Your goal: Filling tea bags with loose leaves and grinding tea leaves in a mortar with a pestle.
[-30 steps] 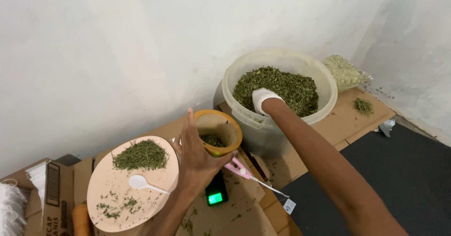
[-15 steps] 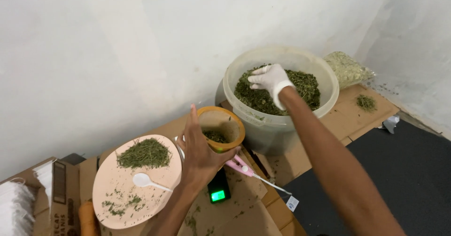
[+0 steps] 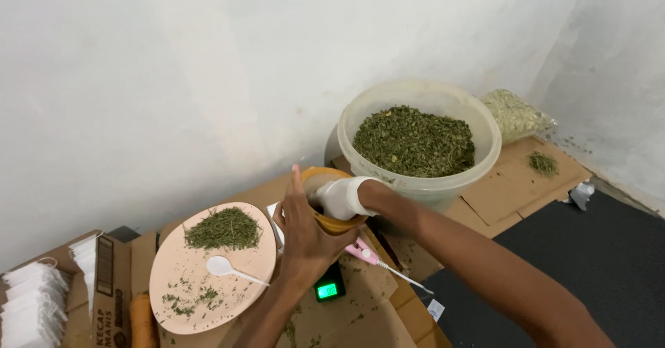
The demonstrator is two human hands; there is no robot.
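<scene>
My left hand (image 3: 303,230) wraps around an orange cup (image 3: 332,221) that stands on a small black scale with a green lit display (image 3: 327,287). My right hand (image 3: 339,197), in a white glove, is over the cup's mouth with its fingers bunched; whether it holds dried leaves I cannot tell. Behind it stands a large translucent tub (image 3: 443,189) filled with dried green chopped leaves (image 3: 414,141).
A pink round plate (image 3: 208,299) at the left carries a heap of green herb (image 3: 223,229) and a white plastic spoon (image 3: 228,269). A pink tool (image 3: 366,253) lies by the scale. Cardboard sheets (image 3: 499,189), a carton (image 3: 104,299), white sachets (image 3: 31,306), and a clear bag (image 3: 516,114) surround them.
My right hand left the tub of dried leaves and moved down-left to the orange cup's mouth. My left hand kept hold of the cup.
</scene>
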